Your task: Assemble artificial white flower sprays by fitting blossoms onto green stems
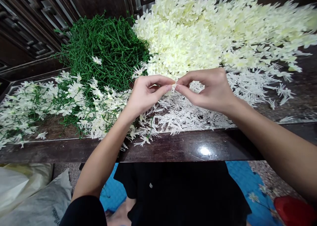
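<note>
My left hand (151, 92) and my right hand (206, 87) meet fingertip to fingertip over the bench. Both pinch a small whitish artificial flower piece (173, 86), mostly covered by the fingers. Behind them rises a big heap of cream artificial petals (188, 41). Under and in front of the hands lies a pile of thin white spiky plastic pieces (188, 115). To the left of my left hand are white flowers on green stems (99, 104), and past them a tangled mound of green plastic stems (106, 48).
The dark wooden bench (178, 146) has a raised front edge and a carved back (37, 24). Below are sacks (44, 199) at left, a blue mat (242, 183) and a red object (294, 209) at right. A single flower (254, 197) lies on the mat.
</note>
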Demonstrator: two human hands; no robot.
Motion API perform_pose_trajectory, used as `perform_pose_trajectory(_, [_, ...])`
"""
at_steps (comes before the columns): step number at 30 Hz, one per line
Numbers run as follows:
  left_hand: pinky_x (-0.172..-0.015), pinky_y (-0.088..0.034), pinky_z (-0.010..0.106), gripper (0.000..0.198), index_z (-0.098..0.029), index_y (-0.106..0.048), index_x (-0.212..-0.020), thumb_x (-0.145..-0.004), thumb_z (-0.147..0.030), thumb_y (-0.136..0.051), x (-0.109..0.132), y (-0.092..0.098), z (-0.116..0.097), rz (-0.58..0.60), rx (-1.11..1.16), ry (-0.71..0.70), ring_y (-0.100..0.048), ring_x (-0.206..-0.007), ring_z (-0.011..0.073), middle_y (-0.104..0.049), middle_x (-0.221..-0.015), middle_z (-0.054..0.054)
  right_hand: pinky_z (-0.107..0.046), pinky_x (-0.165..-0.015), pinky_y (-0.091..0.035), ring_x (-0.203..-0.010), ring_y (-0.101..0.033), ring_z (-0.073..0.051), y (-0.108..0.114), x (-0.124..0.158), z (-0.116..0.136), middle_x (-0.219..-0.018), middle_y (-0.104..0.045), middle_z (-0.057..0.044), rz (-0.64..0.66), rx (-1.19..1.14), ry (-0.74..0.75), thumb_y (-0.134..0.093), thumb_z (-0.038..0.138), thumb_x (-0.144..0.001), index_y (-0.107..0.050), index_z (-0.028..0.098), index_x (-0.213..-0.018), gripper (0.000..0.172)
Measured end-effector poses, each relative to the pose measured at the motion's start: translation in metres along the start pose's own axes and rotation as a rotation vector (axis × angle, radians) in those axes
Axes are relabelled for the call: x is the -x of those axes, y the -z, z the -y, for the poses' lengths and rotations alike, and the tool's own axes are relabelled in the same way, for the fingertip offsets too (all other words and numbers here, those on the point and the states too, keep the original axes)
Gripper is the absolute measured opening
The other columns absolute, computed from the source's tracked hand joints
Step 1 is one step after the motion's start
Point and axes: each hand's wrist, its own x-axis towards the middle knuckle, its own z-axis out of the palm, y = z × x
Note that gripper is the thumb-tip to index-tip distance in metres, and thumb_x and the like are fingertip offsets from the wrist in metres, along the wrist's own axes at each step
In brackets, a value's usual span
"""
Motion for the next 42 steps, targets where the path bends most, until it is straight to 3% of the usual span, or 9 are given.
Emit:
perform_pose_trajectory(4, [-0.079, -0.067, 0.029, 0.009, -0.021, -0.083, -0.096, -0.091, -0.024, -0.076, 0.0004, 0.0003, 0.0021, 0.008, -0.028, -0.019, -0.080, -0.090, 0.0179, -0.084, -0.097, 0.006, -0.046, -0.056, -0.059, -0.065, -0.072, -0.025, -0.0010, 0.0002, -0.0049, -0.076, -0.080, 0.000, -0.007, -0.007, 0.052, -0.075, 0.030, -0.085, -0.077, 0.032, -0.075, 0.010])
perform_pose_trajectory(11, [-0.081, -0.068, 0.032, 0.006, -0.021, -0.083, -0.092, -0.089, -0.023, -0.078, 0.0009, 0.0008, 0.0002, -0.062, -0.003, -0.028, -0.079, -0.088, 0.0184, -0.084, -0.095, 0.005, -0.050, -0.070, -0.065, -0.077, -0.074, -0.027, 0.0010, -0.0018, -0.0072, -0.088, -0.080, -0.004, 0.072, -0.031, -0.069, -0.079, 0.046, -0.086, -0.080, 0.031, -0.089, 0.016])
perform_pose_trajectory(15, [-0.079, -0.068, 0.031, 0.006, -0.021, -0.083, -0.091, -0.086, -0.023, -0.080, 0.0005, -0.0003, -0.0013, -0.091, -0.001, -0.023, -0.078, -0.085, 0.0174, -0.084, -0.095, 0.005, -0.046, -0.071, -0.067, -0.084, -0.075, -0.029, 0.0037, -0.0034, -0.0045, -0.111, -0.080, -0.011, 0.166, -0.101, -0.195, -0.093, 0.055, -0.068, -0.073, 0.023, -0.128, 0.071])
perform_pose_trajectory(19, [-0.075, -0.067, 0.030, 0.009, -0.020, -0.081, -0.091, -0.087, -0.028, -0.081, 0.0001, -0.0014, -0.0001, -0.051, -0.003, -0.034, -0.077, -0.083, 0.0165, -0.083, -0.094, 0.005, -0.042, -0.066, -0.063, -0.082, -0.073, -0.026, 0.0009, -0.0024, 0.0008, -0.098, -0.080, -0.008, 0.146, -0.182, -0.207, -0.084, 0.060, -0.080, -0.080, 0.025, -0.100, 0.040])
perform_pose_trajectory(22, [-0.074, -0.067, 0.028, 0.012, -0.019, -0.079, -0.092, -0.088, -0.030, -0.080, -0.0002, -0.0012, 0.0015, -0.053, 0.002, -0.021, -0.077, -0.085, 0.0166, -0.083, -0.096, 0.006, -0.042, -0.066, -0.062, -0.074, -0.071, -0.024, -0.0009, -0.0018, 0.0017, -0.082, -0.078, -0.004, 0.092, -0.194, -0.165, -0.081, 0.056, -0.086, -0.080, 0.027, -0.082, 0.030])
perform_pose_trajectory(26, [-0.074, -0.066, 0.027, 0.010, -0.018, -0.078, -0.091, -0.086, -0.026, -0.081, -0.0003, -0.0015, 0.0026, -0.076, 0.061, -0.050, -0.077, -0.083, 0.0154, -0.082, -0.094, 0.005, -0.042, -0.069, -0.062, -0.071, -0.070, -0.022, 0.0007, -0.0024, 0.0005, -0.080, -0.079, -0.003, 0.088, -0.223, -0.121, -0.083, 0.051, -0.086, -0.080, 0.026, -0.081, 0.025])
perform_pose_trajectory(32, [-0.066, -0.063, 0.026, 0.021, -0.020, -0.076, -0.096, -0.091, -0.040, -0.077, -0.0037, -0.0016, 0.0064, -0.183, 0.092, -0.110, -0.072, -0.075, 0.0135, -0.078, -0.091, 0.004, -0.045, -0.068, -0.062, -0.070, -0.069, -0.023, 0.0047, -0.0041, -0.0001, -0.080, -0.077, -0.006, 0.024, -0.167, -0.151, -0.084, 0.051, -0.085, -0.079, 0.025, -0.078, 0.028])
perform_pose_trajectory(36, [-0.054, -0.056, 0.026, 0.027, -0.024, -0.068, -0.094, -0.101, -0.049, -0.064, -0.0058, 0.0040, 0.0073, -0.293, 0.199, -0.053, -0.060, -0.058, 0.0106, -0.067, -0.080, 0.001, -0.043, -0.068, -0.064, -0.070, -0.068, -0.022, 0.0062, -0.0047, -0.0034, -0.078, -0.075, -0.005, -0.020, -0.171, -0.165, -0.089, 0.047, -0.082, -0.078, 0.026, -0.078, 0.024])
perform_pose_trajectory(42, [-0.044, -0.045, 0.025, 0.032, -0.025, -0.059, -0.092, -0.094, -0.055, -0.069, -0.0051, 0.0049, 0.0040, -0.243, 0.311, 0.039, -0.040, -0.046, 0.0068, -0.048, -0.070, -0.005, -0.045, -0.078, -0.067, -0.086, -0.074, -0.024, 0.0041, -0.0031, -0.0042, -0.101, -0.079, -0.008, 0.071, -0.359, -0.175, -0.087, 0.040, -0.086, -0.081, 0.025, -0.084, 0.017])
